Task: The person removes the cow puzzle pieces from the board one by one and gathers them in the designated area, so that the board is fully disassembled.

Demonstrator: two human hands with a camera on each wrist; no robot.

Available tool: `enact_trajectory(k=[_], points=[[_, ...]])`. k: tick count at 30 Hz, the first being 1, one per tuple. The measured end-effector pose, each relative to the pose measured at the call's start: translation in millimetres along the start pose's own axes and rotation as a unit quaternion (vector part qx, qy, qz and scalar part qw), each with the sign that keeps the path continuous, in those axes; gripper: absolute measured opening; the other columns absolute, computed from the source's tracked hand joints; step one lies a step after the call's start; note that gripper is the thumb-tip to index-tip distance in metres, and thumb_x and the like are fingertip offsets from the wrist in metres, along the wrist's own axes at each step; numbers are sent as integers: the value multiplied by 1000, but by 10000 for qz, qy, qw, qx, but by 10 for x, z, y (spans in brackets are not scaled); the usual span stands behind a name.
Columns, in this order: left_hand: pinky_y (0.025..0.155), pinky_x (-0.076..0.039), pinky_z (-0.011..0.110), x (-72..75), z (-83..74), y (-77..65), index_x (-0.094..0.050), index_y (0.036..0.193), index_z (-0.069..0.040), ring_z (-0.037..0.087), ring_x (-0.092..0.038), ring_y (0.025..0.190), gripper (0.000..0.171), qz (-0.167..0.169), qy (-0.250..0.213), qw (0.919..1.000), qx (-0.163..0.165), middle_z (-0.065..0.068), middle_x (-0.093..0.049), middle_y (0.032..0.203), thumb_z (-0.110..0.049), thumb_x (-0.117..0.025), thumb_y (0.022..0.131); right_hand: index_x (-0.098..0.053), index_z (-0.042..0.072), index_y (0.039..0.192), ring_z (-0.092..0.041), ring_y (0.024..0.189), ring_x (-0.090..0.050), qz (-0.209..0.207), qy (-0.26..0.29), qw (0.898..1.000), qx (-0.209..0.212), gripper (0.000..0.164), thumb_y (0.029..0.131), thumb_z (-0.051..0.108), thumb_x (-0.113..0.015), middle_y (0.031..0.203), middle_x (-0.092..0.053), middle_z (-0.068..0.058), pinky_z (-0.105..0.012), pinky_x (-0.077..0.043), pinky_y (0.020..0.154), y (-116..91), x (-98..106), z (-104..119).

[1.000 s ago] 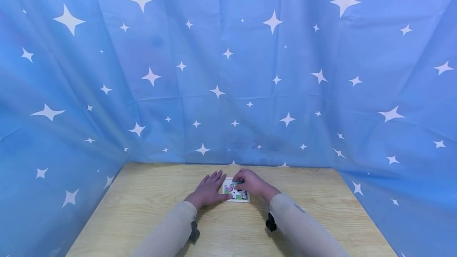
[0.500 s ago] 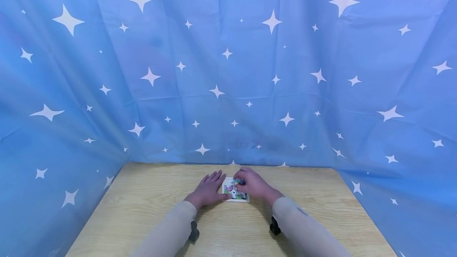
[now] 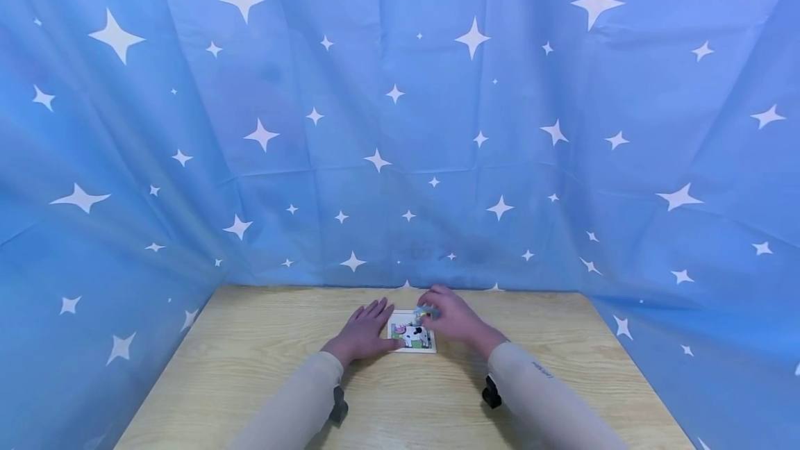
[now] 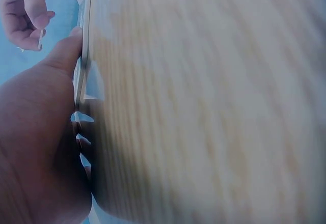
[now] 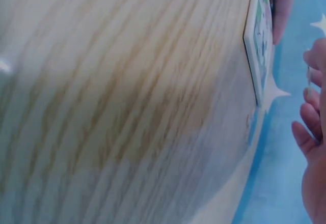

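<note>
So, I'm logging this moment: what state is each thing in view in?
Cow picture board: flat on the table, upper part looks blank
Small piece: held clear of the board
Left hand: fingers spread, thumb on the board
Right hand: pinching the small piece
Starry curtain: hanging, creased

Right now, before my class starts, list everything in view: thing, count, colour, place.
Star-patterned cloth backdrop: 1, blue with white stars, behind and beside the table
Wood-grain table: 1, pale yellow-brown, under the hands
Flat rectangular cow-picture board: 1, white-bordered, picture white, black, green and pink, on the table
Small thin flat piece: 1, blue and yellow, between the fingers of the right hand, raised off the board
Wrist-worn devices: 2, black, one under each forearm
Sleeves: 2, pale beige, dark lettering on the right one unreadable
Hands: 2, left hand touching the board's left side, right hand above its right side
</note>
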State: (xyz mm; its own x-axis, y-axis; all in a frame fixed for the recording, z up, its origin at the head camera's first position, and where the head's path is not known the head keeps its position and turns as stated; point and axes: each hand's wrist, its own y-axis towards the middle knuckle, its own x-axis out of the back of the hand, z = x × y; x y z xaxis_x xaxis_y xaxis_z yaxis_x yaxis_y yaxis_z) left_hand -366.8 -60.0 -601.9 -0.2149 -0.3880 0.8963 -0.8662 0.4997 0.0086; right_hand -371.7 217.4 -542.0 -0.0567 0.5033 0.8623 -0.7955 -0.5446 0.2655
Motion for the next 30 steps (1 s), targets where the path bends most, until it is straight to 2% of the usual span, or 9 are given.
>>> enact_trajectory(k=[7,16,30], points=[[137,-14,57,-6,14,1,-35,175,-15,32,-18,170,102,-16,29,10000,11,9,-22,184,-75,-64,98,-78,5,124,-24,107,-66,-138,60,9999,52,30,96,11,-83,115,-68,-6,-47,-61,92,-68,108,-53],[137,-13,56,-5,6,-3,-35,175,-16,31,-18,170,103,1,91,9999,79,8,-22,184,-77,-64,98,-79,6,126,-30,112,-65,-197,293,9991,-221,28,98,10,-82,117,-66,-8,-50,-60,93,-145,241,-120],[137,-13,57,7,-10,-20,-35,175,-16,32,-17,170,101,-60,-20,10000,16,8,-22,184,-75,-64,98,-80,3,126,-29,110,-65,-271,289,9980,-501,29,97,8,-84,118,-66,-8,-48,-65,88,-279,362,-285]])
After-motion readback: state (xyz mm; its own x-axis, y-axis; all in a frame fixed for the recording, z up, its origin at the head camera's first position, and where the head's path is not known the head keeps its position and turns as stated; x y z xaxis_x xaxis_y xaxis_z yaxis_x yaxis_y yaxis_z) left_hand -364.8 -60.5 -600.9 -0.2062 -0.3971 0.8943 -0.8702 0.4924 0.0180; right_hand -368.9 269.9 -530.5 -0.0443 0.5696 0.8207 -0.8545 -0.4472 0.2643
